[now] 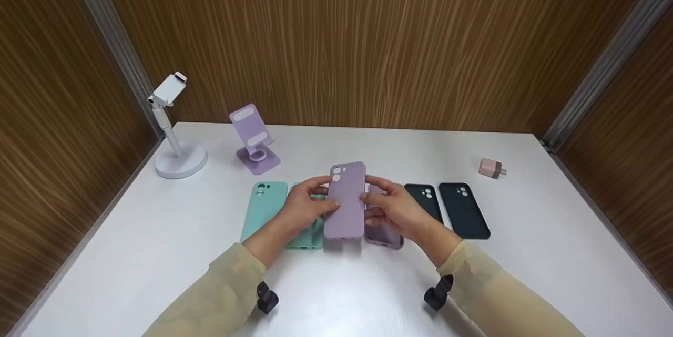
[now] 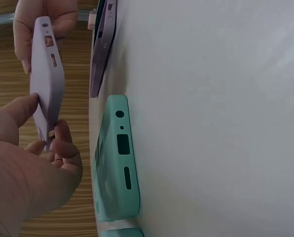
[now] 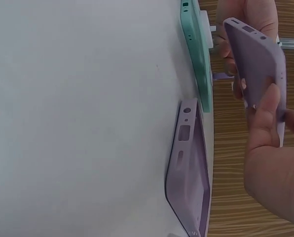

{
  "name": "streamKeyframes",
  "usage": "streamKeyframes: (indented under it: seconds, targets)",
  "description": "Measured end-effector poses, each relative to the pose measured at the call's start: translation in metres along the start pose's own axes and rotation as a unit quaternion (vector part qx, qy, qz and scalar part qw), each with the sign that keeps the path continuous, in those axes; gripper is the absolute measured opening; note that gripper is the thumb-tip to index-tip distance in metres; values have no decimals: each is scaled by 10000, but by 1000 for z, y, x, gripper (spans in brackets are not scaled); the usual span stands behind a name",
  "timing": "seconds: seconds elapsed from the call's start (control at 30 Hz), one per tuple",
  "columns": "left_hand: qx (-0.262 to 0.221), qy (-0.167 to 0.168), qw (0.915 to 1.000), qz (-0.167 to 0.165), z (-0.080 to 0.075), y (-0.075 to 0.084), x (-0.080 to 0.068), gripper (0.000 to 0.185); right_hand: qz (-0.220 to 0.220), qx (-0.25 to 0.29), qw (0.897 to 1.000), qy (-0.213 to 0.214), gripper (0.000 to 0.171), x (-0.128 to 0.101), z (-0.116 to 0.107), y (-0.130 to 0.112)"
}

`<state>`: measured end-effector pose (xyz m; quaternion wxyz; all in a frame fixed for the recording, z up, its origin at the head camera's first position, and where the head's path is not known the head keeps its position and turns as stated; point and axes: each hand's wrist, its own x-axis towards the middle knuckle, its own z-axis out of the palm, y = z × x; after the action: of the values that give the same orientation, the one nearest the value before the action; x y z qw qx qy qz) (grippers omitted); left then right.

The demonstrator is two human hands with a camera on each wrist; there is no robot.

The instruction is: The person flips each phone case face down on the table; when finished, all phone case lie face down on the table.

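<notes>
Both hands hold one light purple phone case (image 1: pixel 348 195) above the table, its camera cutouts at the upper left in the head view. My left hand (image 1: pixel 302 204) pinches the left edge, thumb on the back. On the opposite edge, my right hand (image 1: pixel 397 206) grips with thumb and fingers. The right wrist view shows the hollow inside of the held case (image 3: pixel 255 64). Under the right hand lies another purple case (image 1: pixel 386 238), partly covered. A teal case (image 1: pixel 306 240) lies beneath the left hand, with a second teal case (image 1: pixel 264 201) to its left.
Two black cases, one partly behind the right hand (image 1: pixel 425 197) and one farther right (image 1: pixel 464 213), lie on the white table (image 1: pixel 536 274). A pink charger plug (image 1: pixel 490 167) sits behind them. White (image 1: pixel 181 161) and purple (image 1: pixel 252 129) phone stands are at the back left. Wood-grain panels (image 1: pixel 336 42) enclose the table.
</notes>
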<state>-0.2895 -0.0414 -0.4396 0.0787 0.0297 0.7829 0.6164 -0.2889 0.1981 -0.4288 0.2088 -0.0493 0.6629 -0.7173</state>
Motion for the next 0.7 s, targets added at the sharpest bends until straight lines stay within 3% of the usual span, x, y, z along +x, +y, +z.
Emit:
streamKeyframes:
  seconds: [0.3, 0.5, 0.7]
  targets:
    - [456, 69, 9988, 144, -2, -4, 1, 62, 139, -705, 9968, 363, 63, 10, 3, 10]
    - [617, 39, 9979, 200, -3, -7, 2, 62, 73, -1501, 9875, 479, 63, 12, 5, 11]
    - [706, 19, 9972, 237, 0, -7, 2, 62, -14, -1968, 9794, 455, 62, 10, 3, 9]
